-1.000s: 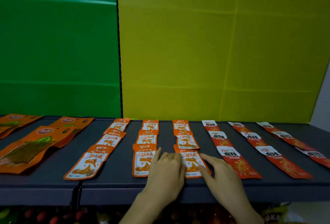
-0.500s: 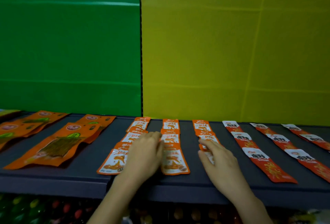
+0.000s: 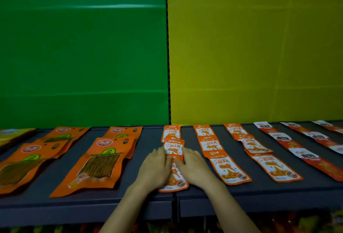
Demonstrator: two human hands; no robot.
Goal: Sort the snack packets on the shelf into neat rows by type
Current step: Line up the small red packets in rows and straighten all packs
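Small orange-and-white snack packets lie in three rows on the dark shelf point(image 3: 144, 143). The leftmost row's front packet point(image 3: 174, 182) lies between my hands, partly covered by them. My left hand point(image 3: 155, 169) rests flat along its left edge and my right hand point(image 3: 194, 167) along its right edge, fingers fairly straight. The packet behind it point(image 3: 174, 147) overlaps its top. Two more rows of the same packets point(image 3: 227, 169) point(image 3: 274, 167) run to the right. Large orange packets point(image 3: 100, 162) lie on the left, and long red packets point(image 3: 304, 156) on the right.
A green panel point(image 3: 83, 47) and a yellow panel point(image 3: 256, 47) form the back wall behind the shelf. The shelf's front edge point(image 3: 74, 212) runs below my wrists, with a seam near the middle. Colourful goods show dimly on a lower level point(image 3: 297, 223).
Both hands have moved left from the middle and right small-packet rows to the leftmost row and now flank its front packet. My view has also turned left.
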